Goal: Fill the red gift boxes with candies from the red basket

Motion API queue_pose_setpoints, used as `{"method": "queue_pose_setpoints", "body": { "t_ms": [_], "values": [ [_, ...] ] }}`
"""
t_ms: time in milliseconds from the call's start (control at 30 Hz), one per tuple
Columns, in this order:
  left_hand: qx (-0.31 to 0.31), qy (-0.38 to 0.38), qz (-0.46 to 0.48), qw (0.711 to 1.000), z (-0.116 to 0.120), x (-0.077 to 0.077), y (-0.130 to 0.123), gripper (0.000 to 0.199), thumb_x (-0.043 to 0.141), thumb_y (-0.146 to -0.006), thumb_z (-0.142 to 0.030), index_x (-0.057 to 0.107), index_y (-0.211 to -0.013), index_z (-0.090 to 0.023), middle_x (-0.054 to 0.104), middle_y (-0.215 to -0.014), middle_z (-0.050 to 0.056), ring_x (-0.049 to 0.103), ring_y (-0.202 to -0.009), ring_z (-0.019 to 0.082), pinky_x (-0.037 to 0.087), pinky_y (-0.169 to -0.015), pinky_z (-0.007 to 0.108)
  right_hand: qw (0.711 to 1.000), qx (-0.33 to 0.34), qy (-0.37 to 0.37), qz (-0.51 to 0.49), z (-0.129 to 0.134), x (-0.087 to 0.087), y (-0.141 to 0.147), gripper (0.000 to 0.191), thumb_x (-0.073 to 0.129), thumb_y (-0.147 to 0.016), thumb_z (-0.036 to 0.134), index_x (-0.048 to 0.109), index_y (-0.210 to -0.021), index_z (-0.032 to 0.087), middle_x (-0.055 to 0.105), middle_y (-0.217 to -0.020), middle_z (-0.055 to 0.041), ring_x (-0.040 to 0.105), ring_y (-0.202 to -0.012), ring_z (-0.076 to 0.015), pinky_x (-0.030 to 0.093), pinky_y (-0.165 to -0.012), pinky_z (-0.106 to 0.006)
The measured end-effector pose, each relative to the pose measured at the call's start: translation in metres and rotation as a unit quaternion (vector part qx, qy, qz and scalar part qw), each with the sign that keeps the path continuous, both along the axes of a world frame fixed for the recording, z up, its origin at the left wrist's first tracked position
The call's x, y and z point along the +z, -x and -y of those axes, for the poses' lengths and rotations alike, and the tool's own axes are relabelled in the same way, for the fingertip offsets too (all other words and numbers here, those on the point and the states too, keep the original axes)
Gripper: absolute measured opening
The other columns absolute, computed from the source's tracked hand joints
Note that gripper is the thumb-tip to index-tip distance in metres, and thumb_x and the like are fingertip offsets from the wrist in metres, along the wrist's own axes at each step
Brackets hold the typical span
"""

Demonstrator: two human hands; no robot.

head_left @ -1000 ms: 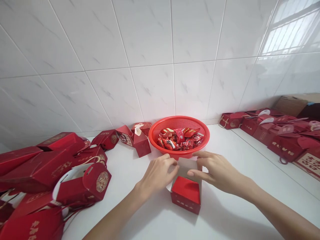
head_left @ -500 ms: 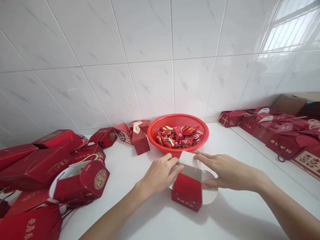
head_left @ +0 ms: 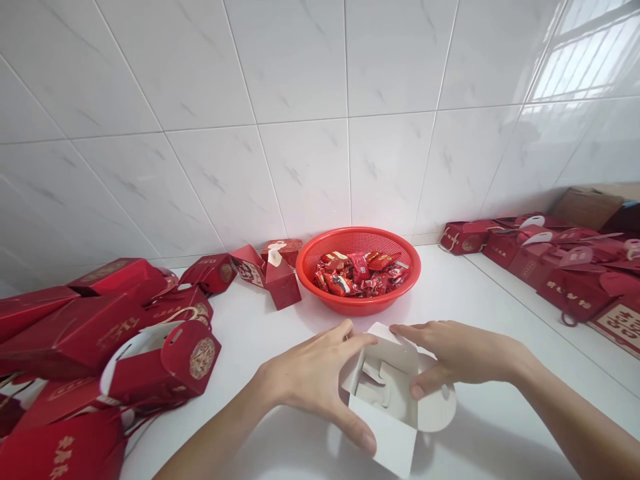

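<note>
A small cardboard gift box (head_left: 390,387) stands on the white counter in front of me, its top flaps folded outward and its pale inside showing. Folded tabs lie on the box's floor, and no sweets show in it. My left hand (head_left: 315,373) spans the left side with fingers spread, its thumb touching the near flap and its index finger by the far edge. My right hand (head_left: 450,357) grips the right side, thumb at the inner wall and fingers on the far flap. Behind the box sits a red plastic basket (head_left: 357,305) holding wrapped sweets (head_left: 360,268).
Many red gift boxes (head_left: 160,367) are heaped on the left. Unfolded-looking red boxes (head_left: 281,280) stand left of the basket. Rows of red boxes (head_left: 565,283) line the right, with a brown carton (head_left: 585,205) behind. A tiled wall (head_left: 310,167) backs the counter.
The near red flap has folded down toward me, so the box's white inside now shows. My left hand has spread its fingers and its thumb has moved nearer. The box sits slightly closer.
</note>
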State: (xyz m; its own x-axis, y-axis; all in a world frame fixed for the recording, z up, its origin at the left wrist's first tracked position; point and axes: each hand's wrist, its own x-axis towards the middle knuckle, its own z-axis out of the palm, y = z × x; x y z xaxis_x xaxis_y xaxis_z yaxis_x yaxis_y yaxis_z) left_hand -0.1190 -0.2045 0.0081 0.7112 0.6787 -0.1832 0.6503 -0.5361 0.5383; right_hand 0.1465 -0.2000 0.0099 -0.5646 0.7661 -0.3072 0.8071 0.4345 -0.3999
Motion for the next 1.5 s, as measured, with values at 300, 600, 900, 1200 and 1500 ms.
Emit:
{"method": "queue_pose_setpoints", "body": {
  "t_ms": [300, 600, 900, 1200, 1500],
  "values": [
    [0.053, -0.152, -0.076, 0.984, 0.003, -0.009, -0.015, 0.061, 0.082, -0.066, -0.054, 0.063, -0.115, -0.023, 0.052, -0.102, 0.005, 0.057, -0.093, 0.027, 0.048, -0.078, 0.036, 0.998, -0.021, -0.033, -0.049, -0.015, -0.003, 0.002, 0.067, 0.064, -0.079, 0.067, 0.059, -0.129, 0.023, 0.070, -0.110, -0.0125, 0.067, -0.092, -0.0296, 0.049, -0.071, -0.034],
    [0.020, -0.194, -0.064, 0.979, -0.013, -0.003, -0.001, 0.051, 0.081, -0.072, -0.049, 0.066, -0.115, -0.026, 0.060, -0.113, 0.005, 0.057, -0.104, 0.028, 0.048, -0.083, 0.036, 0.993, -0.011, -0.116, -0.006, -0.016, -0.003, 0.002, 0.065, 0.040, -0.089, 0.076, 0.064, -0.119, 0.023, 0.072, -0.089, -0.0098, 0.068, -0.077, -0.0288, 0.047, -0.068, -0.036],
    [0.159, -0.223, 0.040, 0.961, -0.064, 0.024, 0.012, 0.037, 0.052, -0.094, -0.046, 0.071, -0.115, -0.023, 0.068, -0.122, 0.008, 0.063, -0.112, 0.026, 0.047, -0.097, 0.035, 0.948, -0.071, -0.237, -0.201, -0.053, 0.028, 0.002, 0.034, 0.052, -0.094, 0.049, 0.072, -0.094, 0.021, 0.075, -0.090, -0.0067, 0.068, -0.078, -0.0213, 0.048, -0.069, -0.031],
    [0.179, -0.107, -0.094, 0.974, -0.147, 0.005, -0.007, 0.056, 0.079, -0.061, -0.035, 0.072, -0.114, -0.021, 0.074, -0.110, 0.012, 0.068, -0.102, 0.035, 0.053, -0.082, 0.036, 0.914, -0.133, -0.170, -0.343, -0.146, -0.021, 0.057, 0.011, 0.062, -0.084, 0.025, 0.071, -0.081, 0.020, 0.076, -0.087, -0.0043, 0.069, -0.082, -0.0217, 0.051, -0.077, -0.034],
    [0.246, -0.071, 0.375, 0.891, -0.155, -0.017, 0.009, 0.064, 0.085, -0.061, -0.032, 0.066, -0.121, -0.018, 0.071, -0.119, 0.008, 0.064, -0.114, 0.029, 0.050, -0.099, 0.039, 0.891, -0.110, -0.030, -0.440, -0.144, -0.032, 0.055, 0.045, 0.064, -0.087, 0.054, 0.065, -0.116, 0.020, 0.071, -0.111, -0.0091, 0.068, -0.102, -0.0240, 0.054, -0.086, -0.037]
  ]
}}
